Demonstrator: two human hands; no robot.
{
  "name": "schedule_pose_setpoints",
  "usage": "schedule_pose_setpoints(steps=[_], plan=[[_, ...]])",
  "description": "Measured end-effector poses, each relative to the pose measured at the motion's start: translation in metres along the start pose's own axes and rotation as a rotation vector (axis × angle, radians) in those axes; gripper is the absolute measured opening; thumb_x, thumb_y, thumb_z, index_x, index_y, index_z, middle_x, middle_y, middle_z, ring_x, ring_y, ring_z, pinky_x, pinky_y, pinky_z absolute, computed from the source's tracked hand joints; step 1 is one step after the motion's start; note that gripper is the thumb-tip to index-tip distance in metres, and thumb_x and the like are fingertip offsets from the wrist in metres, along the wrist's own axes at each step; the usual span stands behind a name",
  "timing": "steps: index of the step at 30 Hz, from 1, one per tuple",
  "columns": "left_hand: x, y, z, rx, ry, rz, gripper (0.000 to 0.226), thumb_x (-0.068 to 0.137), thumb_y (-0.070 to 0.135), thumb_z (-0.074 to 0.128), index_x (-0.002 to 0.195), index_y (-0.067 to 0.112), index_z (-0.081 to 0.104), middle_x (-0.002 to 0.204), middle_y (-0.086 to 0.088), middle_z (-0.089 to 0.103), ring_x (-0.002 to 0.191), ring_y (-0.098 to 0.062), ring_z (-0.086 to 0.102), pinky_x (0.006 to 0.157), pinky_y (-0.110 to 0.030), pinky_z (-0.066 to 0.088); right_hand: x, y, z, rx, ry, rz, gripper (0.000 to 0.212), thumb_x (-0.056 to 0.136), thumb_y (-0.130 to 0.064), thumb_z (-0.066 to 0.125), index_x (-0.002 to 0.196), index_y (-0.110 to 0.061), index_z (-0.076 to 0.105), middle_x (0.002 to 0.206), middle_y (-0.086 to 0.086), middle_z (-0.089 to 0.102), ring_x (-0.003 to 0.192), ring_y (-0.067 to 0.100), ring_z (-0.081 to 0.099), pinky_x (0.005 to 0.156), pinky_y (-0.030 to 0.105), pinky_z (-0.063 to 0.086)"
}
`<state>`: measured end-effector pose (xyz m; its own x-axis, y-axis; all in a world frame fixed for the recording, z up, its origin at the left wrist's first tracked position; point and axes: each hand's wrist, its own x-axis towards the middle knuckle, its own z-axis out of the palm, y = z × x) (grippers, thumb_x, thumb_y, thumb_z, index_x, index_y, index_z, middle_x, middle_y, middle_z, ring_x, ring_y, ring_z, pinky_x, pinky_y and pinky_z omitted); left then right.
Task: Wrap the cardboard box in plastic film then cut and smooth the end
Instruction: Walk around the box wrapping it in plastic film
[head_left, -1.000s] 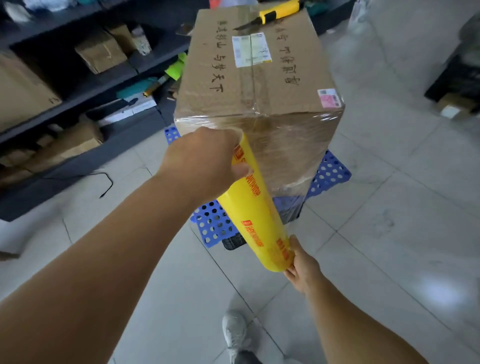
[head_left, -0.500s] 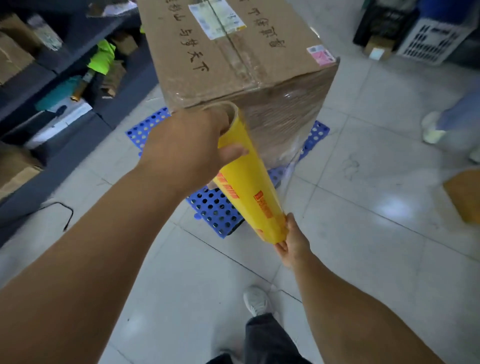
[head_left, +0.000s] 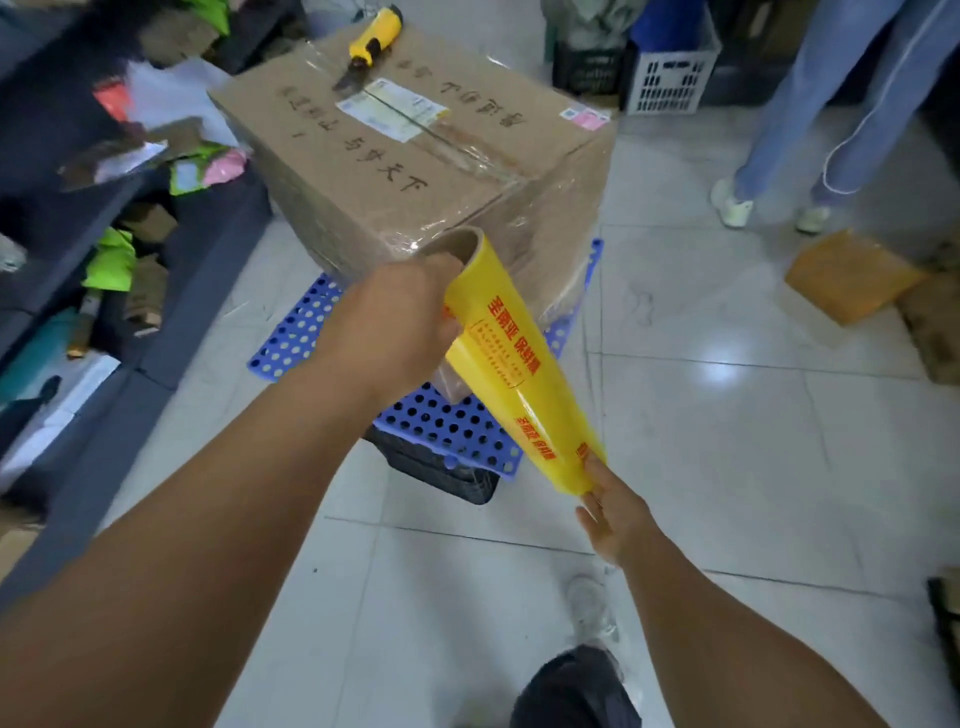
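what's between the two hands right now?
The yellow film roll spans it: left hand grips the upper end by the box corner, right hand holds the lower end. Head view.

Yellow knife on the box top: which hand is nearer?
Left. The left hand grips the film roll's upper end beside the box, below the knife; the right hand holds the roll's lower end, farther off.

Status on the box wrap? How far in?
Done: film already shows glossy around the cardboard box sides. In hand: left hand grips the top end of the yellow film roll at the box's near corner, right hand holds its bottom end, so wrapping is under way. Left: cutting and smoothing the end; the yellow utility knife lies untouched on the box top.
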<state>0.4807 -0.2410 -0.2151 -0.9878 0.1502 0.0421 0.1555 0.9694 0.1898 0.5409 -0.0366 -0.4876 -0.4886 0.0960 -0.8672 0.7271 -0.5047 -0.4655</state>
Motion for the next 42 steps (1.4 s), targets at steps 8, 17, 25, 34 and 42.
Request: schedule_pose_setpoints(steps=[8,17,25,34,42], plan=[[0.016,-0.009,-0.020,0.080,-0.047,0.138,0.024,0.085,0.036,0.061,0.098,0.017,0.055,0.081,-0.003,0.057,0.081,-0.027,0.060,0.063,-0.034,0.045,-0.011,0.027,0.017,0.067,0.082,-0.110,0.058,0.076,-0.053,0.071,0.120,-0.018,0.057,0.120,-0.004,0.056,0.110,0.017,0.052,0.089,0.030,0.039],[-0.007,-0.008,-0.007,0.061,-0.101,0.401,0.028,0.090,0.038,0.051,0.108,0.017,0.044,0.107,-0.002,0.059,0.099,-0.024,0.055,0.065,-0.028,0.028,-0.009,0.042,0.033,0.165,0.202,-0.047,0.057,0.082,-0.056,0.063,0.124,-0.018,0.055,0.119,0.002,0.060,0.102,0.019,0.057,0.087,0.034,0.043],[-0.001,-0.062,-0.020,0.138,-0.181,0.409,0.020,0.093,0.036,0.044,0.101,0.018,0.040,0.097,-0.003,0.059,0.091,-0.027,0.058,0.063,-0.032,0.034,-0.030,0.068,0.055,0.276,0.125,-0.060,0.038,0.092,-0.030,0.057,0.126,-0.015,0.055,0.124,0.006,0.060,0.111,0.018,0.054,0.096,0.031,0.038],[0.009,-0.114,-0.039,0.078,-0.091,0.592,0.030,0.087,0.043,0.055,0.094,0.016,0.043,0.077,-0.005,0.052,0.077,-0.031,0.053,0.062,-0.033,0.034,-0.043,0.128,0.132,0.358,0.116,-0.060,0.023,0.087,-0.041,0.062,0.090,-0.019,0.059,0.062,-0.006,0.055,0.063,0.009,0.054,0.079,0.028,0.044],[0.029,-0.180,-0.047,0.190,-0.058,0.563,0.039,0.083,0.046,0.059,0.099,0.011,0.052,0.090,-0.016,0.064,0.085,-0.039,0.058,0.062,-0.035,0.036,-0.049,0.166,0.204,0.493,0.185,-0.130,0.038,0.084,-0.025,0.070,0.116,-0.009,0.056,0.120,0.007,0.060,0.110,0.020,0.057,0.097,0.033,0.041]])
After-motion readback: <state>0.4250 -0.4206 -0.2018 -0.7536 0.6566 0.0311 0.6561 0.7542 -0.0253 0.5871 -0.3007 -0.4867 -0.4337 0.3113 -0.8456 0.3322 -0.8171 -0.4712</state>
